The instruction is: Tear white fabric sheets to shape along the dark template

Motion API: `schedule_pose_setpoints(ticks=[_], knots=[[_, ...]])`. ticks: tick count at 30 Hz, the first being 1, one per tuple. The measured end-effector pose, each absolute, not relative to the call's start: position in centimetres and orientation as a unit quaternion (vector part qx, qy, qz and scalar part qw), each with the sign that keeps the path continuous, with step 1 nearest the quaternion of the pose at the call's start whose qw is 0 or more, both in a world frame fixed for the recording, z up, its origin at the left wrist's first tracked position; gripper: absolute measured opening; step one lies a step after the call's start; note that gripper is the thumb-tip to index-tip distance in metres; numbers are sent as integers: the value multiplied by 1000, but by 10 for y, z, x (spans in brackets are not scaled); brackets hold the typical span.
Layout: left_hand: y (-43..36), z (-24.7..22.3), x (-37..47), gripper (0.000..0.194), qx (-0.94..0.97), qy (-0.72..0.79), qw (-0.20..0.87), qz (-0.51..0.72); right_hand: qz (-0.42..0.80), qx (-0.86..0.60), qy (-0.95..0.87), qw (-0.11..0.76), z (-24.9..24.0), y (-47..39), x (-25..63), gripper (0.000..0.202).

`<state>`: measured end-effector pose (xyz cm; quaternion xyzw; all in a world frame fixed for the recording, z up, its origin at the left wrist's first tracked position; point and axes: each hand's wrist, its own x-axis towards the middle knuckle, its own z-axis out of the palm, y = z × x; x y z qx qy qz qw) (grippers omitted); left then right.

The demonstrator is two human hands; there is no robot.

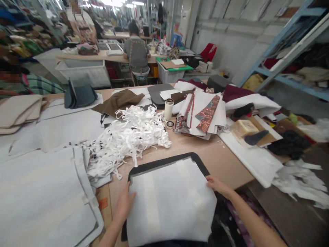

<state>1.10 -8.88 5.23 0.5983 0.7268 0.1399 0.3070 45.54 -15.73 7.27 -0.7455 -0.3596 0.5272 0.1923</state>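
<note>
A white fabric sheet [169, 202] lies over a dark grey panel [164, 162] at the table's near edge. My left hand [125, 205] rests on the sheet's left edge with fingers flat. My right hand [218, 185] touches the sheet's right edge, fingertips on the cloth. Whether either hand pinches the sheet cannot be told. The dark panel shows only as a border along the top and left of the sheet.
A heap of white strips [128, 137] lies beyond the sheet, grey-white cut panels [43, 192] to the left. A white cylinder [168, 109], a tape ring [170, 124] and patterned pieces [205, 115] sit farther back. A person [137, 55] sits at another table behind.
</note>
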Motion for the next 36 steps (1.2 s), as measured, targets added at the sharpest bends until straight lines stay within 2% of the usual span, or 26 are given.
schedule_pose_setpoints(ticks=[2,4,10,15,26,36], knots=[[-91,50,25,49,666,709,193,131,468,-782,-362,197,56,-135,454,23],[-89,49,55,44,732,658,128,120,398,-808,-377,216,44,-113,452,18],[-58,29,205,34,886,408,205,81,303,-831,-404,232,19,-75,435,22],[-28,25,280,31,924,336,175,47,181,-816,-505,213,10,-77,419,25],[-4,36,296,38,964,255,71,-3,-49,-771,-602,200,-19,-93,411,27],[-7,30,292,41,967,253,38,-17,-102,-749,-635,161,-14,-96,407,31]])
